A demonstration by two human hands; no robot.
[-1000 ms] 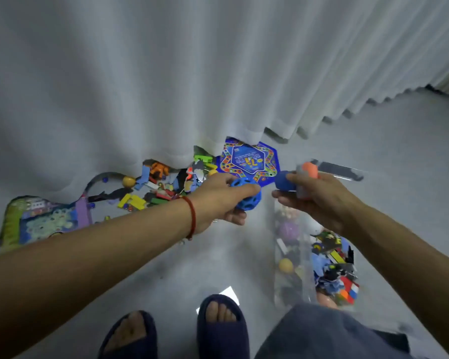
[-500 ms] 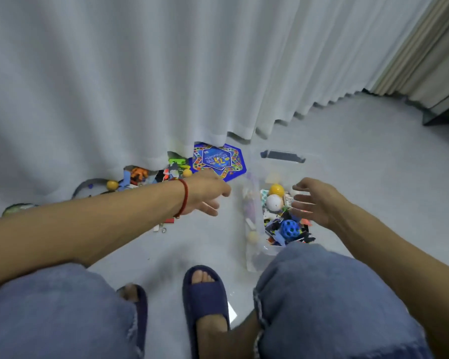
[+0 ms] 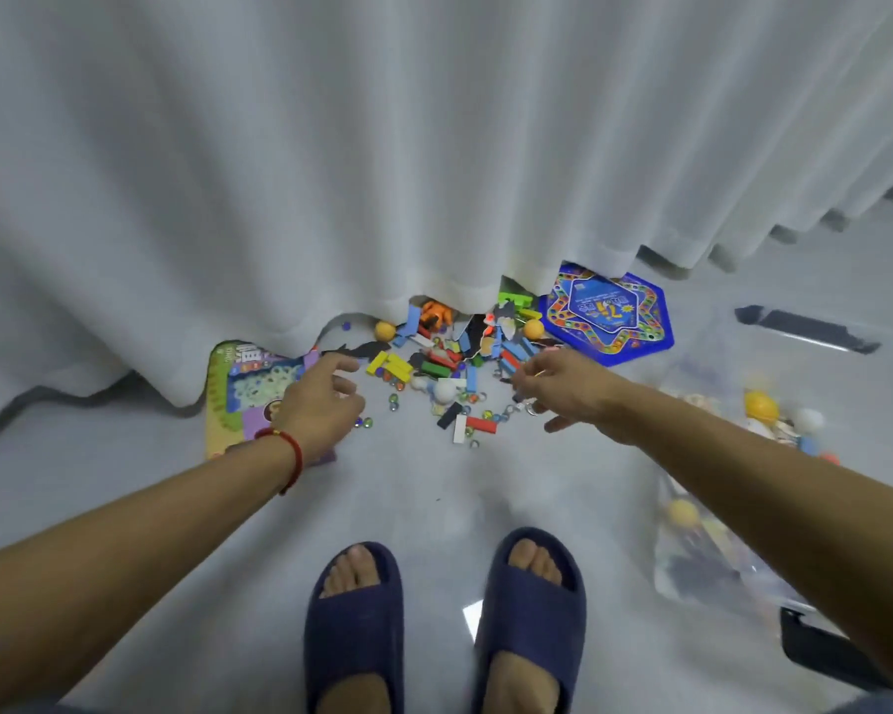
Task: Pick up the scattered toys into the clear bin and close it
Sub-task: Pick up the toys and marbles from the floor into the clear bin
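A heap of small toys (image 3: 444, 358) lies on the grey floor at the foot of the curtain: coloured blocks, marbles, two yellow balls, cardboard shapes. My left hand (image 3: 320, 399) hovers at the heap's left edge, fingers loosely spread, holding nothing. My right hand (image 3: 558, 389) reaches over the heap's right side with fingers loosely curled; nothing is plainly held in it. The clear bin (image 3: 692, 574) stands at the right, partly behind my right forearm, with balls and other toys inside.
A blue hexagonal game board (image 3: 609, 311) lies behind the heap on the right, and a green and purple board (image 3: 238, 399) under my left hand. White curtain (image 3: 382, 146) hangs over the toys' far side. My feet in blue slippers (image 3: 444, 626) stand below.
The view has swung left from the bin to the heap. Both hands moved from the bin area out to the scattered toys, and the blue ball lies in the bin.
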